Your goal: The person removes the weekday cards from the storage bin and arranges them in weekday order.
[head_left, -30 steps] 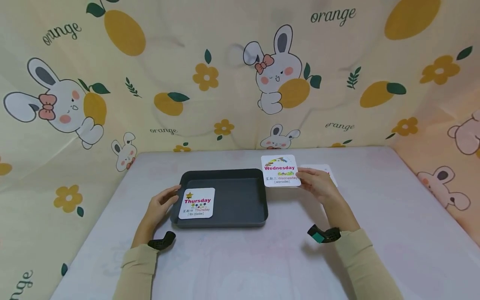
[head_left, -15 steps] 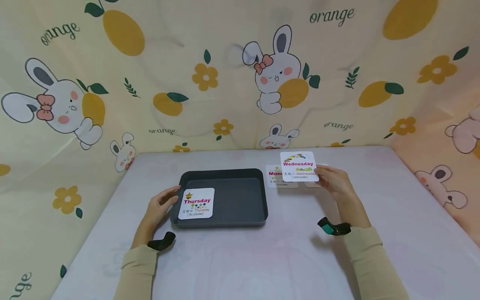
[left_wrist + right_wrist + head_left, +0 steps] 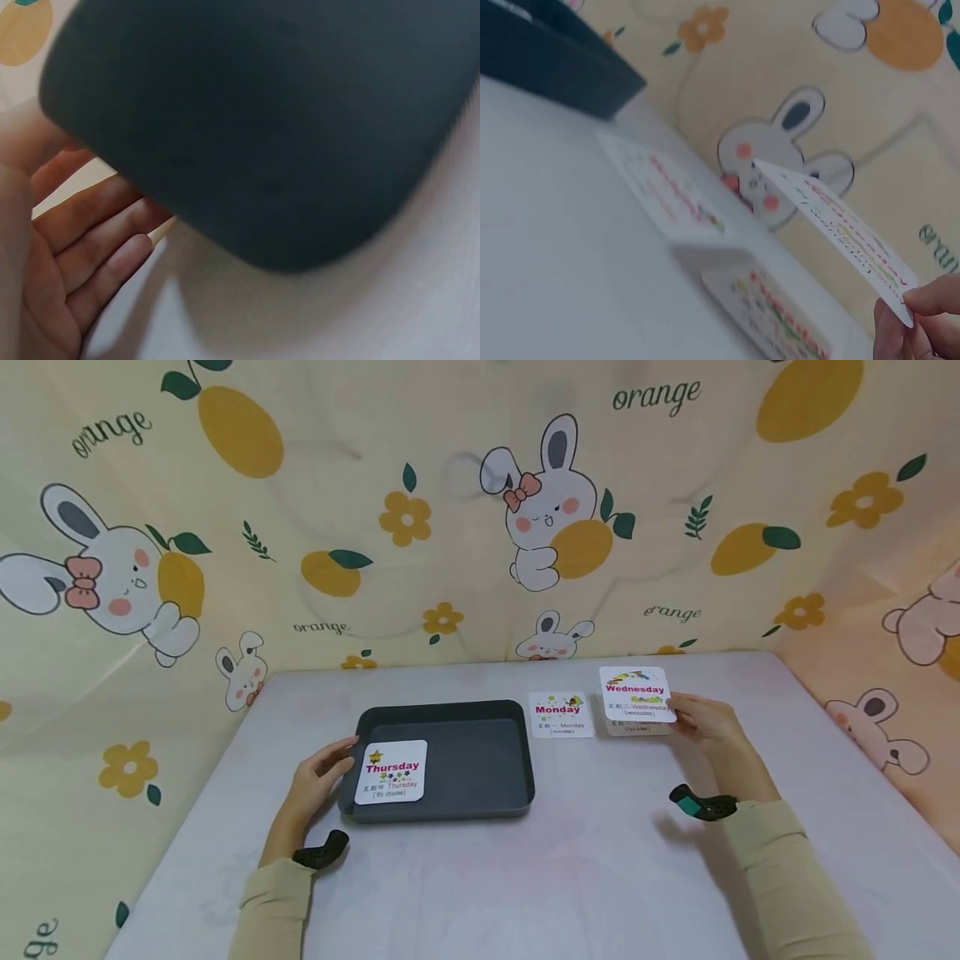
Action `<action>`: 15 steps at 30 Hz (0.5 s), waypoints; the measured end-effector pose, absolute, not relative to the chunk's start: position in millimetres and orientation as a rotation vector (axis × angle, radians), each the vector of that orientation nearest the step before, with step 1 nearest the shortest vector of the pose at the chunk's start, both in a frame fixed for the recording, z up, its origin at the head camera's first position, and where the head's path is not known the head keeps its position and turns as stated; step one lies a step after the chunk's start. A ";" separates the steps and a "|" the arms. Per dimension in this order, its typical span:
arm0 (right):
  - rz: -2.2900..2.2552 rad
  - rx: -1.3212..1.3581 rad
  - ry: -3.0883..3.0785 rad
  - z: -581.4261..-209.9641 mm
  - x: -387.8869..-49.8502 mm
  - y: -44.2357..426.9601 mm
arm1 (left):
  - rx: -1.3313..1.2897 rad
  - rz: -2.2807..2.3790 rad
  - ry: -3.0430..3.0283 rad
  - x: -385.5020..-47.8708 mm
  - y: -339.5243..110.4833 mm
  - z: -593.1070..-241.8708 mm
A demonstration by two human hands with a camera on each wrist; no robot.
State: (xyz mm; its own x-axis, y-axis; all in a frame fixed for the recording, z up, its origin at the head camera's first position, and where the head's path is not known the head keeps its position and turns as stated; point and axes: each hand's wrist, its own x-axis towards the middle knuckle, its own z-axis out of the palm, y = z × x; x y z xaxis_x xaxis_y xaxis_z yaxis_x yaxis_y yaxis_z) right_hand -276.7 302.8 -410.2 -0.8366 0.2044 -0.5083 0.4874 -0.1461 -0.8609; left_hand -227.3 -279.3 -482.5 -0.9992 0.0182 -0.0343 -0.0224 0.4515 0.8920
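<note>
My right hand [image 3: 705, 722] pinches a white Wednesday card [image 3: 636, 693] by its right edge, off the table. Thumb and fingers on the card's corner show in the right wrist view, where the card [image 3: 847, 232] is tilted. Partly covered by it in the head view is a Tuesday card [image 3: 769, 311], readable in the right wrist view. A Monday card [image 3: 562, 716] lies just left of it. My left hand [image 3: 311, 781] holds the left rim of a dark grey tray [image 3: 480, 808]; curled fingers [image 3: 112, 232] meet its edge. Inside the tray, a Thursday card [image 3: 391, 772] sits at the left.
Everything stands on a white-covered table [image 3: 480, 885]. A cream backdrop [image 3: 465, 427] printed with rabbits and oranges rises behind and at both sides. The tray's right wall is close to the Monday card.
My right hand has moved right with the Wednesday card, from beside the tray to over the Tuesday card. The Monday card has come into view. The left hand stays at the tray.
</note>
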 end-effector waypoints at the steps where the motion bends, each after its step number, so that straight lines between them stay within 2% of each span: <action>1: -2.085 0.810 1.905 -411.2 -277.5 307.0 | -0.002 1.628 2.643 -227.7 -279.2 -482.0; 15: -1.909 1.012 1.937 -423.0 -285.1 346.6 | -0.012 1.560 2.705 -229.1 -281.1 -482.2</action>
